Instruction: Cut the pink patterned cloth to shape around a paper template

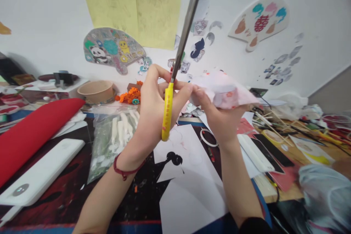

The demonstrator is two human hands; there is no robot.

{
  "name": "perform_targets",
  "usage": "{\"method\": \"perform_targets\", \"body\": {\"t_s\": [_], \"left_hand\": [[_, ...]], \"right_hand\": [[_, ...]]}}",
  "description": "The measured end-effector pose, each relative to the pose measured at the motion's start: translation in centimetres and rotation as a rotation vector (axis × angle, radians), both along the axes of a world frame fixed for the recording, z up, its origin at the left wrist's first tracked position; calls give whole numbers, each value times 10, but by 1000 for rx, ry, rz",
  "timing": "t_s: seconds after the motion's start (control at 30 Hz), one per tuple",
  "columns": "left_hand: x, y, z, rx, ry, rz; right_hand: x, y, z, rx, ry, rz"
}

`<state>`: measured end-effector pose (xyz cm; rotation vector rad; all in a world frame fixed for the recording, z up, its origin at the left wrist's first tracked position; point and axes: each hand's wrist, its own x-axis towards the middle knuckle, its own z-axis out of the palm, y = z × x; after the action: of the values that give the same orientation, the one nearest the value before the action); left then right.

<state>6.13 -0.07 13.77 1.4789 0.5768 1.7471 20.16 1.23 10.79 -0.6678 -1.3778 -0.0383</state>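
My left hand [155,111] grips a pair of scissors [179,55] with a yellow handle and long steel blades pointing up and away from me. A red cord bracelet [127,168] circles my left wrist. My right hand [219,117] holds a soft pink-and-white sheet [223,91], either paper or cloth, with its far part curling away to the right. The fingertips of my two hands nearly meet beside the blades. The blade tips run out of view at the top.
Below my hands, white paper with a black silhouette [186,157] lies on a dark tabletop. To the left are a red bolster [35,135], a plastic bag of white pieces [112,142] and a kraft bowl [95,92]. Sticks and tools crowd the right; a pale blue sleeve [323,193] intrudes there.
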Motion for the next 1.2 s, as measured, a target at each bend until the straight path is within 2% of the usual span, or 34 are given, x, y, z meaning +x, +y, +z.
{"method": "perform_targets", "body": {"t_s": [0.1, 0.23, 0.3, 0.47, 0.67, 0.77, 0.9, 1.1, 1.2], "left_hand": [[-3, 3, 0, 94, -9, -40], [-7, 4, 1, 151, -74, 59], [-9, 5, 1, 157, -65, 46], [-8, 7, 0, 88, -40, -59], [-7, 2, 2, 100, -62, -7], [-10, 2, 2, 102, -43, -30], [-11, 8, -1, 134, -18, -86], [-12, 11, -2, 126, 20, -86], [-13, 13, -3, 120, 77, -66]], "right_hand": [[-2, -4, 7, -30, 134, 90], [0, -8, 11, -172, 216, 181], [2, -8, 11, -196, 226, 206], [2, -4, 8, -222, 182, 288], [4, -7, 7, -276, 109, 353], [7, -10, 8, -298, 90, 373], [10, -12, 8, -285, 43, 302], [13, -19, 9, -152, -81, -30], [14, -23, 12, -170, -64, 10]]}}
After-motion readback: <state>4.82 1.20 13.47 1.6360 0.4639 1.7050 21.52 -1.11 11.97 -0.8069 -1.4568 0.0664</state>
